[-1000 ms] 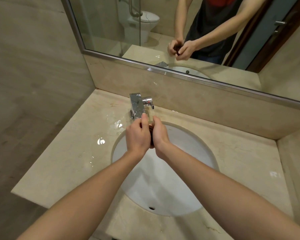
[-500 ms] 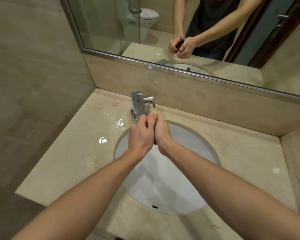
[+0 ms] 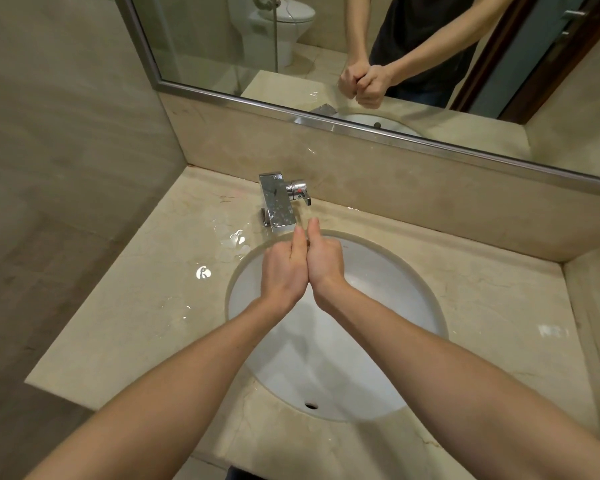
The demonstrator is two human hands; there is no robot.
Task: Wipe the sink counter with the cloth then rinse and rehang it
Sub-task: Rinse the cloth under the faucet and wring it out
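My left hand [image 3: 284, 268] and my right hand [image 3: 326, 261] are clenched side by side, pressed together over the back of the white sink basin [image 3: 378, 341], just below the spout of the chrome tap [image 3: 278, 202]. The small dark cloth is squeezed inside the two fists and is almost wholly hidden. The mirror [image 3: 205, 46] reflects both fists closed tight against each other. I cannot make out any running water. The beige stone counter [image 3: 136, 317] surrounds the basin.
Water puddles [image 3: 236, 240] lie on the counter left of the tap. The tap lever [image 3: 300, 192] points right. A tiled wall closes the left side and a stone ledge the right. The counter's front edge is near my elbows.
My hands have closed tighter and turned so the fists sit side by side. The dark cloth that showed between them a second ago is now covered.
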